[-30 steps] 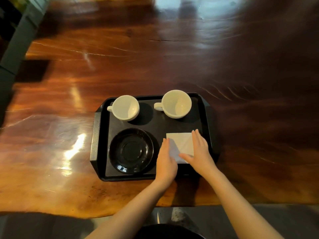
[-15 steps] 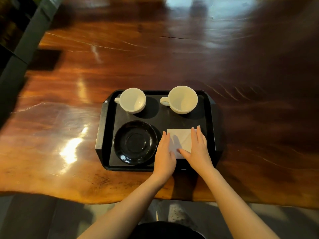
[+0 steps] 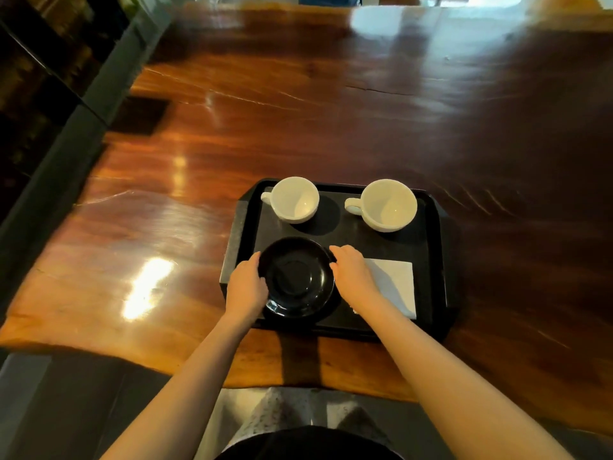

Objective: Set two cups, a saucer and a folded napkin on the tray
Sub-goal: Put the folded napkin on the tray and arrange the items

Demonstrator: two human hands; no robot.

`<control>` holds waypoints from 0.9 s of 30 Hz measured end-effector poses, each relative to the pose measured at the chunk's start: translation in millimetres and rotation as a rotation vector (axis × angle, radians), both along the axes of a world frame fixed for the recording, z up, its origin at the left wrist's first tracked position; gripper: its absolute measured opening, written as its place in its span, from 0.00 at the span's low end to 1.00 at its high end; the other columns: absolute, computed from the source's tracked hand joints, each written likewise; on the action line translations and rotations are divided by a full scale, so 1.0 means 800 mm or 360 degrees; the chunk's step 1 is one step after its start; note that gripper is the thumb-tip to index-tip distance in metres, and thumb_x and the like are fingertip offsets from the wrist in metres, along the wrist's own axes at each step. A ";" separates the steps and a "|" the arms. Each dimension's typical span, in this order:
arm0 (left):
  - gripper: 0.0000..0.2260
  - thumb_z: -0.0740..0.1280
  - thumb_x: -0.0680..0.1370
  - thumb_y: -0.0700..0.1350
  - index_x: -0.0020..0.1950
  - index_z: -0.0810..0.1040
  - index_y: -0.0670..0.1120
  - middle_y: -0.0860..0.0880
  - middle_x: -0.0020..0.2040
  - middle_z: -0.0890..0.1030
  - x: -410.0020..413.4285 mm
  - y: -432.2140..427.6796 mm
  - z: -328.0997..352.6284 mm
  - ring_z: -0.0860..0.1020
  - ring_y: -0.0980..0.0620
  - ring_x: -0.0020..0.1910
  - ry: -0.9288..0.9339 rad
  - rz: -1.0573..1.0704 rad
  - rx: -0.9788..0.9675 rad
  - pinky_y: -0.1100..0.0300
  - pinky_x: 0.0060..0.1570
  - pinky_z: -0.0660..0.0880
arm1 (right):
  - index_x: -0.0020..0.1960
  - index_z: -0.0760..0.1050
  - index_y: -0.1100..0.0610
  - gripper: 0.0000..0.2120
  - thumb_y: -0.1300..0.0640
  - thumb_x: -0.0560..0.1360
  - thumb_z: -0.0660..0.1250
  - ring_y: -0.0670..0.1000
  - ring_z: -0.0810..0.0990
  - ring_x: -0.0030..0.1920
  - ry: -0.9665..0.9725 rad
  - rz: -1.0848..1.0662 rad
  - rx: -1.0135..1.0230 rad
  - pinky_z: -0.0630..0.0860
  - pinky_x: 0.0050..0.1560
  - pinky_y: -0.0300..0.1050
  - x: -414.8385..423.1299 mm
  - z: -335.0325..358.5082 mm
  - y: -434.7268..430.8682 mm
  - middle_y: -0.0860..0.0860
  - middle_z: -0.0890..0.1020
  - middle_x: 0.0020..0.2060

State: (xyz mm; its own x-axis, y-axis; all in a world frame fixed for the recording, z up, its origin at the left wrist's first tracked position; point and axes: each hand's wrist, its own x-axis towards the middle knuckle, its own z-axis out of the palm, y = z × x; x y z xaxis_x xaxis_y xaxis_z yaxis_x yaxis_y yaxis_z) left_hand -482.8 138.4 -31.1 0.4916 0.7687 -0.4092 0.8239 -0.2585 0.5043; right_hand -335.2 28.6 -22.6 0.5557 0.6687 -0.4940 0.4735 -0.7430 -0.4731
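A black tray [image 3: 431, 260] sits on the wooden table near its front edge. Two white cups stand at the tray's back: the left cup [image 3: 293, 200] and the right cup [image 3: 386, 205], both with handles pointing left. A black saucer [image 3: 296, 277] lies at the tray's front left. My left hand [image 3: 247, 285] grips its left rim and my right hand [image 3: 353, 275] its right rim. A folded white napkin [image 3: 396, 283] lies flat at the front right, partly covered by my right wrist.
The glossy wooden table [image 3: 331, 111] stretches far beyond the tray. A dark bench or ledge [image 3: 66, 137] runs along the left side. The table's front edge lies just below the tray.
Both hands left the napkin and moved left to the saucer, one on each side of its rim. The napkin stays flat on the tray. The camera view shifted.
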 end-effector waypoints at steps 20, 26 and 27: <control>0.21 0.59 0.79 0.39 0.73 0.66 0.44 0.43 0.67 0.74 0.016 0.046 0.003 0.72 0.43 0.67 -0.0225 -0.0050 0.0083 0.48 0.64 0.72 | 0.73 0.63 0.57 0.22 0.62 0.79 0.59 0.54 0.71 0.68 0.0089 -0.0413 0.0183 0.70 0.67 0.48 0.003 -0.003 0.012 0.55 0.71 0.68; 0.22 0.54 0.82 0.39 0.76 0.60 0.47 0.48 0.76 0.64 0.078 0.111 0.018 0.64 0.48 0.74 -0.0513 0.0359 -0.0433 0.54 0.72 0.63 | 0.75 0.57 0.56 0.27 0.67 0.78 0.59 0.51 0.68 0.69 0.0746 -0.0701 0.0527 0.66 0.69 0.48 0.007 0.018 0.066 0.55 0.67 0.71; 0.22 0.54 0.82 0.38 0.76 0.60 0.46 0.48 0.76 0.64 0.084 0.114 0.015 0.63 0.49 0.74 -0.0518 0.0347 -0.0467 0.55 0.72 0.62 | 0.74 0.59 0.56 0.27 0.68 0.77 0.58 0.52 0.69 0.68 0.0764 -0.0699 0.0552 0.67 0.68 0.49 0.007 0.018 0.073 0.56 0.68 0.71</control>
State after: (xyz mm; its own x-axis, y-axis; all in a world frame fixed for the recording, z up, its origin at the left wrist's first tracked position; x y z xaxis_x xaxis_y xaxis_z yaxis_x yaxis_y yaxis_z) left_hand -415.5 229.4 -19.0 0.4706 0.7432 -0.4757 0.6306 0.0939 0.7704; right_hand -329.3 87.0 -8.5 0.5842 0.5964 -0.5505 -0.1513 -0.5864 -0.7958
